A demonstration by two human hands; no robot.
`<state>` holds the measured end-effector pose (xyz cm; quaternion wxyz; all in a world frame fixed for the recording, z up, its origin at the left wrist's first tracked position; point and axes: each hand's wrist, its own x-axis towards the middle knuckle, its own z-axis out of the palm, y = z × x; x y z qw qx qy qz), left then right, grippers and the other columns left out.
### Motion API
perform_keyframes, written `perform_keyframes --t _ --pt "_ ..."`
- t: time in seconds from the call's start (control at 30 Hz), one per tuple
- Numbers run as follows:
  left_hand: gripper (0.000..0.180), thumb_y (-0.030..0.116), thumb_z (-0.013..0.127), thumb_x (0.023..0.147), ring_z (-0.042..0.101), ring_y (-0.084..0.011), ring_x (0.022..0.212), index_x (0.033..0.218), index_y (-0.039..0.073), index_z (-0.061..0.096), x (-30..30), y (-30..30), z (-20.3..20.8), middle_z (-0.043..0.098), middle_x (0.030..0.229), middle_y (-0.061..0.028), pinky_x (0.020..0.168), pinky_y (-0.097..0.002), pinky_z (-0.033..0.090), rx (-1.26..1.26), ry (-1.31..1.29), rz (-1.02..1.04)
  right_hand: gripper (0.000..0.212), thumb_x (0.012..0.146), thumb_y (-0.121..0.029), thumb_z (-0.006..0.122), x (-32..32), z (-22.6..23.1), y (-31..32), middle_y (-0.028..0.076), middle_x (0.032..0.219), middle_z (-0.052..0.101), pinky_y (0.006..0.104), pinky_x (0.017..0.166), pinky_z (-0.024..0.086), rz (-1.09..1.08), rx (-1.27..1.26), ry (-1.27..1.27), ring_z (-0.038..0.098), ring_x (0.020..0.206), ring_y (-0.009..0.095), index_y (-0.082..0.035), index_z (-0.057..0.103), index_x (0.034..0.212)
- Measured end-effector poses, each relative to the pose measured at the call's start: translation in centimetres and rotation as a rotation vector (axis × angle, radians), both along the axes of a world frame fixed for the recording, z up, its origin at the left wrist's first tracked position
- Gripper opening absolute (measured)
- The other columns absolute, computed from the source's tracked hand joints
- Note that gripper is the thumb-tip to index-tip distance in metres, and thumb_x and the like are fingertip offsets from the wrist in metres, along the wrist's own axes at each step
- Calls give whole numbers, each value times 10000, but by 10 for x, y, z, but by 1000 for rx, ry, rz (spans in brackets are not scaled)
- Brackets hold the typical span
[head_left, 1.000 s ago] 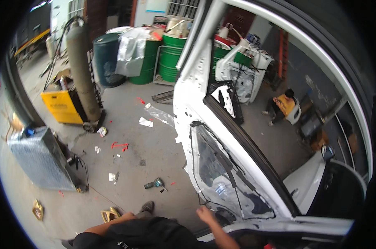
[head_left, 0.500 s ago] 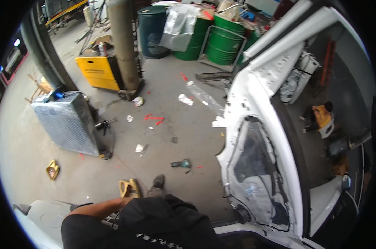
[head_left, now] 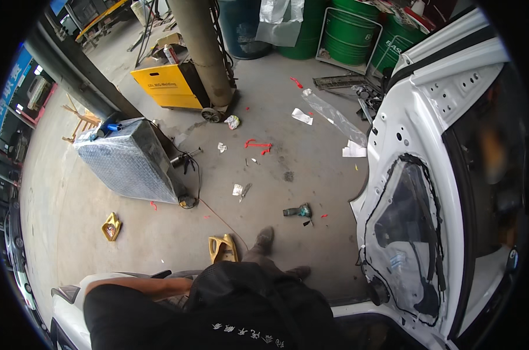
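Observation:
My left forearm [head_left: 150, 286] comes out of a black sleeve and runs in front of my body. Its hand is hidden behind the dark shirt [head_left: 247, 303], so what it touches cannot be seen. My right hand is out of the picture. Near my shoe [head_left: 265, 238] a yellow plastic piece [head_left: 230, 249] with openings lies on the floor. A teal and black cordless drill [head_left: 298, 212] rests on its side to the right of that. An open white car door [head_left: 419, 128] stands on my right, its inner panel bare under a clear film with a black bead around it.
A bubble-wrapped panel [head_left: 124, 160] stands at left, with a caulking gun [head_left: 186, 160] beside it. Behind are a yellow welding cart [head_left: 168, 84], a gas cylinder [head_left: 203, 52] and green drums [head_left: 349, 35]. A cable [head_left: 221, 220], a yellow tray [head_left: 111, 227] and plastic film [head_left: 334, 116] lie on the floor.
My view has turned left and downward, so the floor things and the door appear farther right. A second shoe shows now. My left forearm stays across my body.

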<state>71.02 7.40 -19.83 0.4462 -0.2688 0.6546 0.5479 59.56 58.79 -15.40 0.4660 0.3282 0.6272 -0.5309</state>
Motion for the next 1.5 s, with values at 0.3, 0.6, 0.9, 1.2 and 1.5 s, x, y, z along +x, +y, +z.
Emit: perform_keyframes --t 0.3,0.6,0.9,1.2,1.5 --pt "424 312 665 811 638 -273 989 1102 6 632 -22 10 5 663 1046 -177 836 -393 501 430 159 430 430 954 -414 485 0 6 16 156 1003 668 423 797 491 103 10 -16 633 945 290 -28 616 1089" --pt "437 335 637 892 650 -284 975 1188 14 615 -152 87 44 680 1057 -173 859 -381 493 199 635 -566 434 960 -419 479 -59 9 -2 140 991 672 416 782 492 291 1 31 633 941 283 -28 618 1085" --pt "416 340 563 960 635 -255 985 1195 2 618 -148 96 46 682 1078 -151 863 -384 479 499 492 -370 438 967 -424 472 -86 25 -24 123 979 677 409 768 494 328 18 -34 633 936 276 -28 620 1082" --pt "528 475 536 959 615 -212 986 1165 -1 636 -188 59 51 680 1042 -122 888 -361 461 654 18 -214 443 974 -428 465 -89 39 -50 106 967 681 403 754 495 251 -23 11 633 931 269 -28 621 1079" --pt "491 483 594 909 610 -322 1079 1126 49 668 -273 5 128 661 1097 -195 921 -391 463 219 634 -755 397 861 -287 671 -47 146 -85 190 1116 594 388 786 503 708 589 736 626 896 303 -47 583 1165"
